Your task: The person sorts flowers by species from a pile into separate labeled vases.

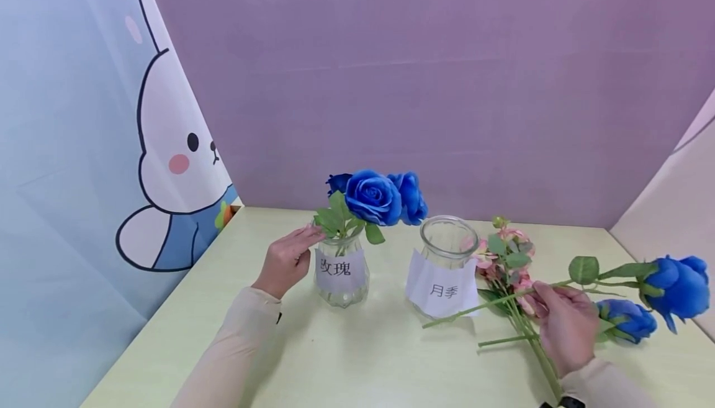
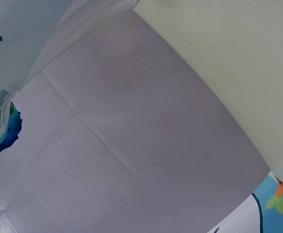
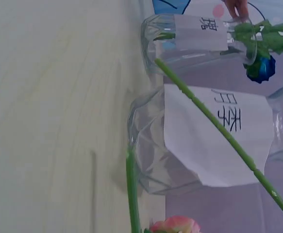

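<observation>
Blue rose (image 1: 674, 290), long-stemmed, leafy

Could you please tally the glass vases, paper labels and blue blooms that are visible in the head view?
Glass vases: 2
Paper labels: 2
Blue blooms: 5 (3 above the left vase, 2 at the far right)
Total: 9
</observation>
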Demonstrator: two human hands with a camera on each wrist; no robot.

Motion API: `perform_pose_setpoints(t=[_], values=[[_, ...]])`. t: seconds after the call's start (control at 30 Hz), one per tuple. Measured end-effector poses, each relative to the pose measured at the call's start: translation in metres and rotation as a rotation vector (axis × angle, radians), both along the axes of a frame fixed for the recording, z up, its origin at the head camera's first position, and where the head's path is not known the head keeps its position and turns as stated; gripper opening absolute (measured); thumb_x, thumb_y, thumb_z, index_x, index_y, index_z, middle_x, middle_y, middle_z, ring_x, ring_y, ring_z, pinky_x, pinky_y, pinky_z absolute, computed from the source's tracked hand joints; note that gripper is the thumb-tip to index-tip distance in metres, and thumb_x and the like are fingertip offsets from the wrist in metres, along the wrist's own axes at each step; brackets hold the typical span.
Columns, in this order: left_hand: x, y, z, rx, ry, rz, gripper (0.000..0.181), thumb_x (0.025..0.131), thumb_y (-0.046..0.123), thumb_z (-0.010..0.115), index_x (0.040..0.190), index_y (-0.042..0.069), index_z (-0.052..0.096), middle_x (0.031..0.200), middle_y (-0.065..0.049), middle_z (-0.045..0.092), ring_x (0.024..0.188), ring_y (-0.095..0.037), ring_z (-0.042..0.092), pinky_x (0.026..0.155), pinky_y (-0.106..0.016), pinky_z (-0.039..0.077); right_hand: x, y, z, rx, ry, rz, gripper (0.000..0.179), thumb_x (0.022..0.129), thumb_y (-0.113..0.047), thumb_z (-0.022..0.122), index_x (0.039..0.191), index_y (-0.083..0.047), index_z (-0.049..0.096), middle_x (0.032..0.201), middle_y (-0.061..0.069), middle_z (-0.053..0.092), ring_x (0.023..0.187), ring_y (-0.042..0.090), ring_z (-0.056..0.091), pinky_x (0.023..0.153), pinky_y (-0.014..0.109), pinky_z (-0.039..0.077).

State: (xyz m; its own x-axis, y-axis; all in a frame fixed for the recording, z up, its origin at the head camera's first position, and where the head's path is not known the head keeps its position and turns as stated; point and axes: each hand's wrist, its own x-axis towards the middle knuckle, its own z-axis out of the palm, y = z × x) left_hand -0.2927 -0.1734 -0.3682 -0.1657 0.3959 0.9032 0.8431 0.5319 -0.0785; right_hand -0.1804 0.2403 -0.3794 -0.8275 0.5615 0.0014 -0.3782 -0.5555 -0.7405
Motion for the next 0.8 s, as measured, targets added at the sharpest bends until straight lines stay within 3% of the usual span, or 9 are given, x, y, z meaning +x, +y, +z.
perform_pose_setpoints(t=[0.17, 0.27, 0.5, 0.67, 0.8], values=[[-0.002, 0.001, -0.001, 0.0, -0.002, -0.006, 0.035, 0.066, -0.024, 0.054, 0.091, -0.008, 0.072, 0.092, -0.021, 0.071, 0.085, -0.034, 0.07, 0.077, -0.044, 0.056, 0.0, -0.009, -0.003, 0.031, 0.087, 0.021, 0.01, 0.084, 0.018, 0.057, 0.08, 0.009, 0.06, 0.071, 0.015, 0.069, 0.058, 0.018, 0.069, 0.058, 0.024, 0.058], [-0.003, 0.002, -0.001, -0.006, -0.005, -0.012, 0.035, 0.066, -0.024, 0.054, 0.091, -0.007, 0.072, 0.092, -0.02, 0.071, 0.085, -0.034, 0.07, 0.077, -0.043, 0.056, 0.002, -0.01, -0.007, 0.026, 0.089, 0.035, 0.01, 0.084, 0.017, 0.058, 0.081, 0.008, 0.059, 0.074, 0.014, 0.07, 0.062, 0.017, 0.069, 0.058, 0.022, 0.058], [-0.004, 0.004, -0.002, -0.001, -0.009, -0.018, 0.034, 0.067, -0.023, 0.053, 0.092, -0.008, 0.072, 0.093, -0.021, 0.071, 0.085, -0.034, 0.07, 0.077, -0.044, 0.056, 0.008, -0.02, -0.002, 0.037, 0.025, 0.139, 0.02, 0.088, 0.013, 0.055, 0.08, 0.001, 0.069, 0.081, 0.007, 0.071, 0.073, 0.012, 0.07, 0.07, 0.019, 0.057], [-0.001, 0.001, -0.003, 0.005, -0.031, -0.007, 0.035, 0.067, -0.024, 0.054, 0.093, -0.007, 0.072, 0.095, -0.021, 0.071, 0.087, -0.035, 0.069, 0.077, -0.045, 0.056, 0.003, -0.036, 0.008, 0.03, -0.064, 0.121, 0.018, 0.087, 0.013, 0.057, 0.077, 0.001, 0.065, 0.077, 0.006, 0.068, 0.069, 0.012, 0.07, 0.069, 0.02, 0.057], [0.001, -0.001, -0.001, 0.0, -0.062, -0.007, 0.036, 0.067, -0.025, 0.056, 0.095, -0.007, 0.072, 0.097, -0.021, 0.071, 0.09, -0.036, 0.069, 0.079, -0.045, 0.055, -0.001, -0.05, 0.013, 0.041, -0.067, 0.131, 0.018, 0.087, 0.013, 0.057, 0.079, -0.001, 0.065, 0.077, 0.007, 0.068, 0.066, 0.013, 0.07, 0.067, 0.02, 0.057]])
